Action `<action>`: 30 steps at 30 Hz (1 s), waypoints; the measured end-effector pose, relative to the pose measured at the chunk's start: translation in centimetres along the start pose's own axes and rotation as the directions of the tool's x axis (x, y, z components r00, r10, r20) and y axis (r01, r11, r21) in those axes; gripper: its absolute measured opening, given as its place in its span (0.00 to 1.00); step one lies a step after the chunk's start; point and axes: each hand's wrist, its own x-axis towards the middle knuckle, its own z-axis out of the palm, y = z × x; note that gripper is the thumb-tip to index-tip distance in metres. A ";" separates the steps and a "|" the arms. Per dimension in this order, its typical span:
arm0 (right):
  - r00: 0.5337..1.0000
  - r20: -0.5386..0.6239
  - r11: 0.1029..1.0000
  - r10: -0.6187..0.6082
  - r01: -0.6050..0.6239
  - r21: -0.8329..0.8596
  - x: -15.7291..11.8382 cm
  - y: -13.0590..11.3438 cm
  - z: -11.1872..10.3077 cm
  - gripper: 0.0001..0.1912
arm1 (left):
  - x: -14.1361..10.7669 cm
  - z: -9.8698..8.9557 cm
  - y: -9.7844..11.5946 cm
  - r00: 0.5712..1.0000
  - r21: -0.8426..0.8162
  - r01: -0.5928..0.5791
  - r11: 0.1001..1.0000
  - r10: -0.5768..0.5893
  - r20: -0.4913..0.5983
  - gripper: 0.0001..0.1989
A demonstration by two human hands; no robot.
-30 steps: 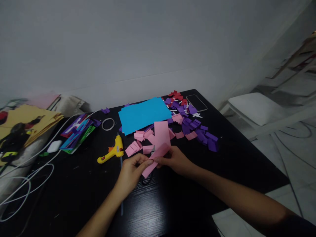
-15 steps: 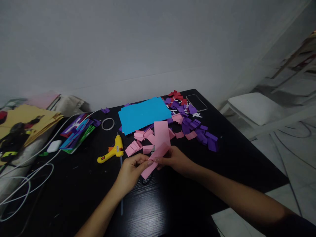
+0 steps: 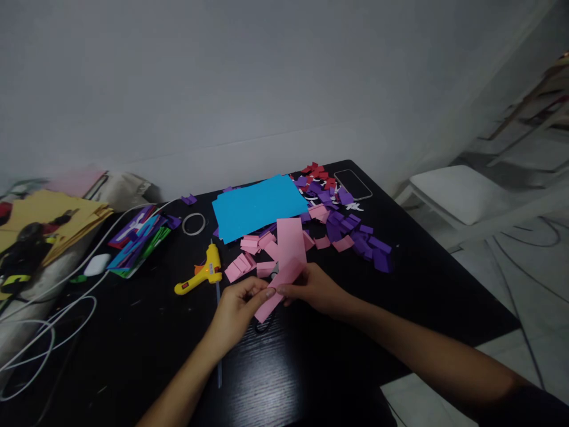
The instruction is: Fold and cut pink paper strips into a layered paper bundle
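Behind everything, a plain grey wall (image 3: 178,89), and against it a black desk (image 3: 146,350) with a dull shine near the front edge. Off to the right, a white seat (image 3: 457,190) above a pale tiled floor (image 3: 422,391).

Above the front part of the desk, a slanted pink strip (image 3: 282,287) between both hands. At its lower left part, the left hand (image 3: 235,308), grip pressed together with the thumb on top, pinching the paper. Just beside it, the right hand (image 3: 317,287), likewise pinching the same strip between thumb and fingers, thumb tip close to the other thumb. Directly beyond, a straight pink length (image 3: 291,240), partly covered by the slanted one; impossible to tell whether joined to it. Under the paper, a dark looped handle (image 3: 264,325), perhaps of scissors, mostly hidden.

Around and beyond the hands, folded pink pieces (image 3: 240,267); farther right, a heap of purple pieces (image 3: 362,240), with red pieces (image 3: 317,172) at the back. Between the hands and the wall, overlapping blue sheets (image 3: 260,207). To the left, a yellow glue gun (image 3: 213,264) lying on its side, and near it a thin ring (image 3: 204,223). Farther left, a bundle of coloured strips (image 3: 142,237), a small white case (image 3: 97,264), looping white cables (image 3: 95,305) and a stack of yellow paper (image 3: 66,210).
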 end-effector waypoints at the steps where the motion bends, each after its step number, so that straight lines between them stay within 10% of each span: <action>1: 1.000 0.001 1.000 0.008 -0.008 0.015 0.0 0.0 0.1 0.19 | 0.0 0.0 0.0 1.000 -0.006 0.004 1.000 -0.004 -0.001 0.18; 30: 0.992 -0.076 0.990 -0.102 0.109 0.091 -0.2 0.3 0.8 0.20 | -0.3 0.4 0.1 0.997 0.004 -0.071 0.997 0.071 -0.038 0.16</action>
